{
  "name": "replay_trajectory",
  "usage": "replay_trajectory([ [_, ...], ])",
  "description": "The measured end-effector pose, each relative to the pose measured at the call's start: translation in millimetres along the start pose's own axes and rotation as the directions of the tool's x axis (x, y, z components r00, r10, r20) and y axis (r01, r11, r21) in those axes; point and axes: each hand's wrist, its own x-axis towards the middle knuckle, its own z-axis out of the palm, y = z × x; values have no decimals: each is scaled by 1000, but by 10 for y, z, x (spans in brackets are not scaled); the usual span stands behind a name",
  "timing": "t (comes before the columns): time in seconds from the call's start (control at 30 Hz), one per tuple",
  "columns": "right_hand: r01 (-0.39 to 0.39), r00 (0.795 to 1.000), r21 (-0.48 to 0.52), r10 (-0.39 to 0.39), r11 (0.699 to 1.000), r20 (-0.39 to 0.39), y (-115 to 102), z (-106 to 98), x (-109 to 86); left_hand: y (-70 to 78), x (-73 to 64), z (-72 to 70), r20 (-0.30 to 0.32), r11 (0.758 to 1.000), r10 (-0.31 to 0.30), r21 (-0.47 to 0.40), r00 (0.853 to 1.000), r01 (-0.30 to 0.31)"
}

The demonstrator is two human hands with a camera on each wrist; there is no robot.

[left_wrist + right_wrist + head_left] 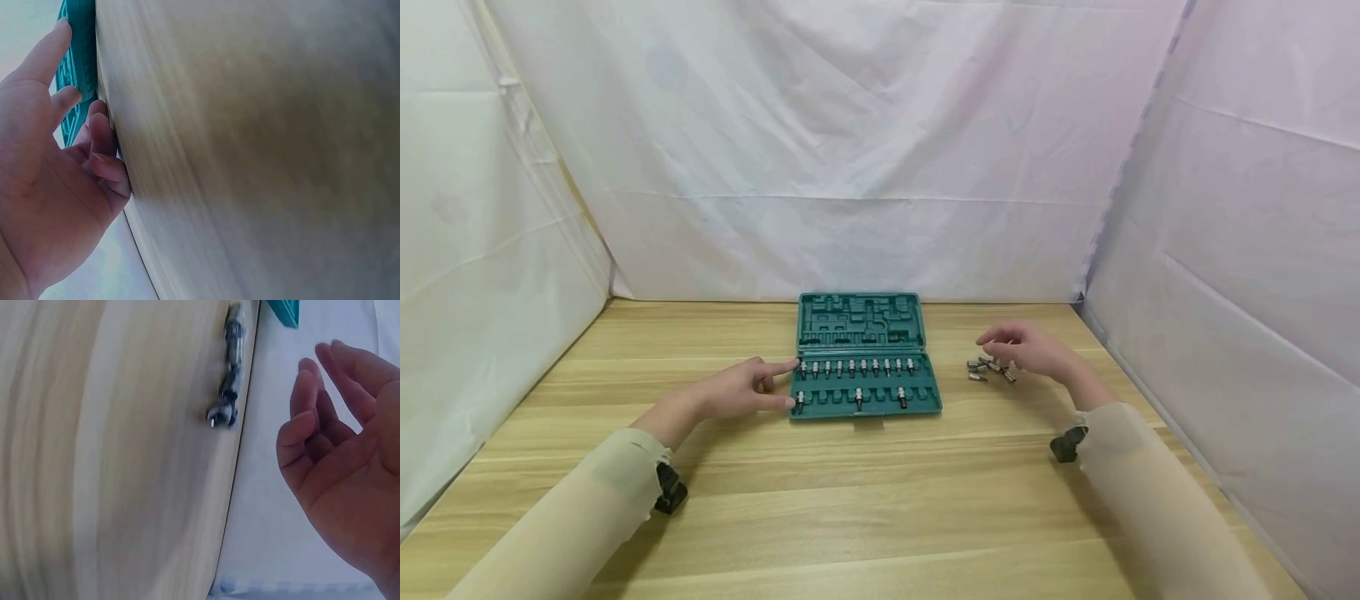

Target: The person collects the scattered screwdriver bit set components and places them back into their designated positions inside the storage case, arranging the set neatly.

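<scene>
Loading bit sockets into the case looks like the step in hand. Green socket case (869, 383) lies open on the table (850, 500), lid (861, 321) folded back away from the person. Upper row sockets (852, 368): looks full. Lower row sockets (859, 399): three seated (left end, around the middle, right of middle), bare slots between.

Loose bit sockets (991, 365) sit in a small heap on the table, right of the case, one just beside it on the near side. Exact count: can't tell, they overlap.

Right hand (1033, 350) hovers over the heap. Grip relaxed, fingers bent, nothing pinched that I can see; right wrist view shows it apart from the sockets.

Left hand (737, 390): index and thumb spread, tips on the case's left edge, other fingers folded. Reads as steadying.

Next move, my call: lower right hand, pinch one socket, match it to a free lower slot. Sizes unreadable from here.
</scene>
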Motion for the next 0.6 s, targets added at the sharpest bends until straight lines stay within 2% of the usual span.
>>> replay_trajectory([
  [0.27, -25, 998, -10, 25, 1000, 51, 145, -118, -148, -9, 9, -1, 1, 1000, 0, 8, 1000, 0],
  [0.43, -36, 997, -74, 41, 997, 60, 242, -183, -210, 3, 3, 1, 1, 1000, -3, 7, 1000, 3],
  [0.6, -3, 995, -142, 18, 990, 103, 324, -204, -234, 24, -15, -1, 3, 1000, -5, -7, 1000, 5],
])
